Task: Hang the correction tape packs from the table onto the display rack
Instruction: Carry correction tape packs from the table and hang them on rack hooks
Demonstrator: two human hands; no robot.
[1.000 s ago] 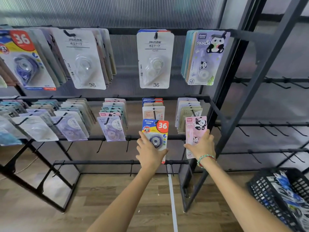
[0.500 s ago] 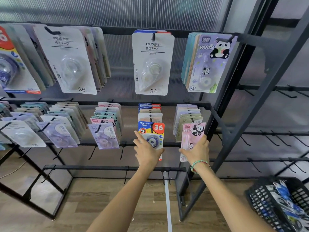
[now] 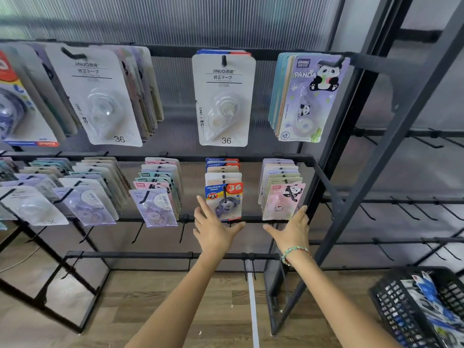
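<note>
Black metal bars make up the display rack (image 3: 313,162), seen from the head camera, with rows of hooks carrying carded correction tape packs. On the middle row, a blue and yellow pack (image 3: 224,200) marked 36 in a red corner hangs at the front of its hook, and just to its right, on the next hook, a pink panda pack (image 3: 282,202) hangs at the front of another stack.

The left hand (image 3: 213,231) is below and slightly left of the blue and yellow pack, fingers straight and spread, holding nothing; its fingertips (image 3: 200,200) reach up beside the pack's left edge, and whether they touch it cannot be told. The right hand (image 3: 291,231) is likewise released, fingers extended, just under the pink panda pack; its outer fingers (image 3: 302,209) lie close against the pack's lower right corner and the rack's upright post. A beaded bracelet (image 3: 295,252) circles that wrist.

On the top row hang larger white packs (image 3: 223,99) marked 36 and a purple panda pack (image 3: 311,96). At the lower right a black mesh basket (image 3: 391,302) holds more packs (image 3: 426,295), well apart from both hands. Wood-look flooring (image 3: 150,297) shows beneath the rack.
</note>
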